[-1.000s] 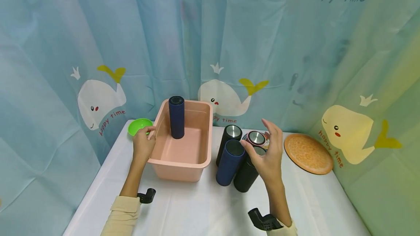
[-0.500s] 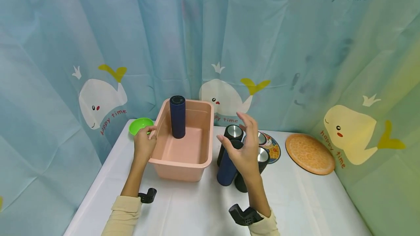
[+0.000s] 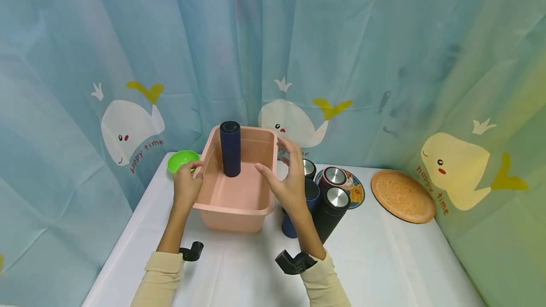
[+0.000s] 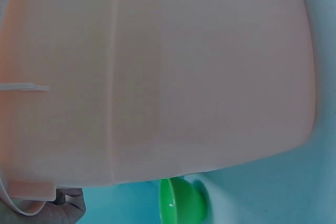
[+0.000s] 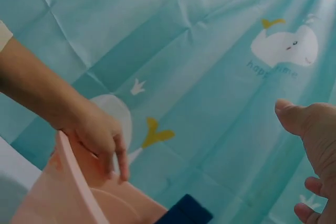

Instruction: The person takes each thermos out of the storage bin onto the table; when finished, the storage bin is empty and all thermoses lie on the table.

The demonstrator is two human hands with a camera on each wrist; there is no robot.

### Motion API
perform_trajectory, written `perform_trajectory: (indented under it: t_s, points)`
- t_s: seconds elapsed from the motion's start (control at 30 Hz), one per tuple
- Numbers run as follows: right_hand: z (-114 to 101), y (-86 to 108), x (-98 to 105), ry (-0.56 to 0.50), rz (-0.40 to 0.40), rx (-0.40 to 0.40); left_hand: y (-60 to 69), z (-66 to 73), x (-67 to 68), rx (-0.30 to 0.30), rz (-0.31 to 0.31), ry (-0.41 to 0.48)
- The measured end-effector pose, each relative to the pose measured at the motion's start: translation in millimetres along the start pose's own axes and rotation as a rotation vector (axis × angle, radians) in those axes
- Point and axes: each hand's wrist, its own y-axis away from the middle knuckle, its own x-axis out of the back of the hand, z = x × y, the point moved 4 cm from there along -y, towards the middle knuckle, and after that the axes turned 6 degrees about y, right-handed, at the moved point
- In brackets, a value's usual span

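A pink plastic basin point(image 3: 232, 221) stands on the table, its left rim pinched by my left hand point(image 3: 186, 186). In the right wrist view the left hand's fingers hang over the rim into the basin. One dark blue thermos bottle point(image 3: 231, 150) stands upright inside, towards the back left. My right hand point(image 3: 290, 181) is over the basin's right rim, thumb and fingers spread apart with nothing between them. Right of the basin stand a second blue thermos point(image 3: 289, 226), partly hidden by the right hand and arm, a black thermos point(image 3: 330, 214) and other steel-lidded bottles.
A green bowl point(image 3: 181, 159) sits left of the basin, at the table's far edge. Behind the bottles lies a colourful round plate point(image 3: 356, 191); farther right is a flat orange-brown disc point(image 3: 403, 196). A whale-print curtain point(image 3: 204, 51) borders the table point(image 3: 239, 269).
My right hand has moved left, from above the bottles to the basin's right rim, fingers still spread. The left hand keeps its hold on the basin.
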Motion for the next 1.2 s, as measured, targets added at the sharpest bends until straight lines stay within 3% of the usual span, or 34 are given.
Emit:
perform_trajectory:
  t_s: [0.2,0.47,0.77,1.2]
  points:
    - [6.2,-5.0,-20.5,-0.11,-0.034,-0.105,-1.4,-0.1,1.3,-0.016,0.01,0.001]
    - [64.2,-5.4,-63.7,-0.205,-0.033,-0.209,-0.9,-0.1,2.0,0.017,-0.004,0.009]
    - [96.2,-14.3,-85.8,-0.134,-0.126,-0.373,-2.8,-1.5,0.3,0.006,-0.007,0.019]
    - [116.0,-26.6,-114.4,-0.061,-0.239,-0.389,-1.3,-5.3,-1.8,0.028,-0.016,0.03]
